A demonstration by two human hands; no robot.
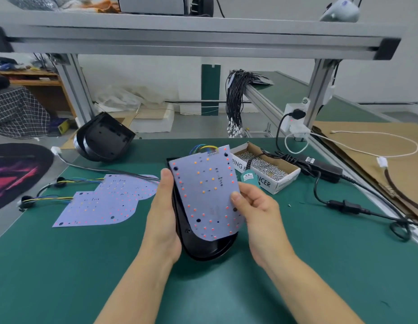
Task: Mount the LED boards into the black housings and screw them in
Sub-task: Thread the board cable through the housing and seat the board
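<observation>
Left hand [166, 213]: nearest the camera with its forearm; the fingers wrap under the left wall of the black housing [203, 246] and the thumb lies along its upper edge, so this hand grips the housing and holds it off the green mat [63, 265].
Right hand [254, 206]: pinches the right edge of the LED board [205, 190], thumb on the face, fingers behind.
Board position: it sits tilted over the open housing, not yet seated; its rounded end overhangs the housing's rounded end and its square end with the coloured wires [204, 148] points away from the person.
Step in hand: judging by this, it is fitting the board into the shell, before any screwing.
How to do it well: match rounded end to rounded end, tuck the wires down into the housing first so they are not trapped, then lower the board flat until its dark holes appear to line up with the mounts below. Keep the thumb off the small lamps.
Risk: a board left cocked may bind or flex when screwed.
Screws: a cardboard box of screws [266, 167] stands just beyond the right hand, with a teal screwdriver [248, 178] beside it.
Waiting parts: two more boards [105, 202] lie on the mat to the left; spare housings [105, 136] lean at the far left edge.
</observation>
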